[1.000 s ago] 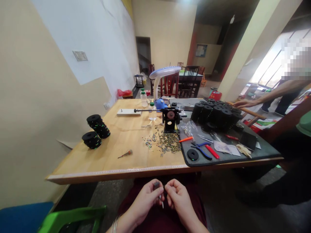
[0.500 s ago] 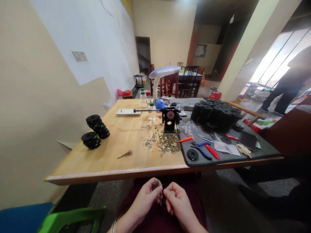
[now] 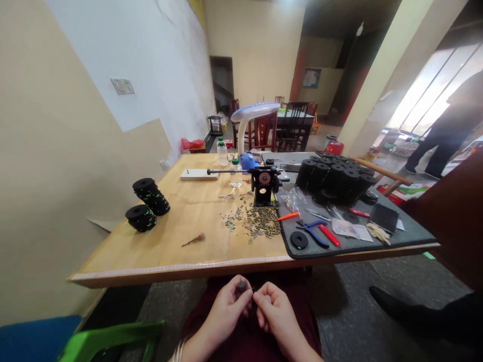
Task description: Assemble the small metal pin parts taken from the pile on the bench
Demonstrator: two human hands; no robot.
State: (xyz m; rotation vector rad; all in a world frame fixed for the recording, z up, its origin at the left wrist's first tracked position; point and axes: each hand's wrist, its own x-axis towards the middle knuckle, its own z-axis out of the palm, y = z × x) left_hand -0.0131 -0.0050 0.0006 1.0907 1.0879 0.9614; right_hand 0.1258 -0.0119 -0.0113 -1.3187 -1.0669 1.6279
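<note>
Pinch at lower center

Left hand (image 3: 231, 304) grips a small dark object (image 3: 241, 287), lower center; right hand (image 3: 274, 306), just beside it, is closed in a pinch, on what I cannot tell. Mid-frame, tiny pieces (image 3: 264, 221) lie scattered before a black device (image 3: 263, 188); two black rolls (image 3: 156, 201) stand middle left.

Dark piece (image 3: 242, 286): small, greyish, its rest covered by fingers.
Place of piece: held in curled fingers of the left hand (image 3: 229, 304), near the right hand (image 3: 274, 305).
Pose of piece: not clear to see.
</note>
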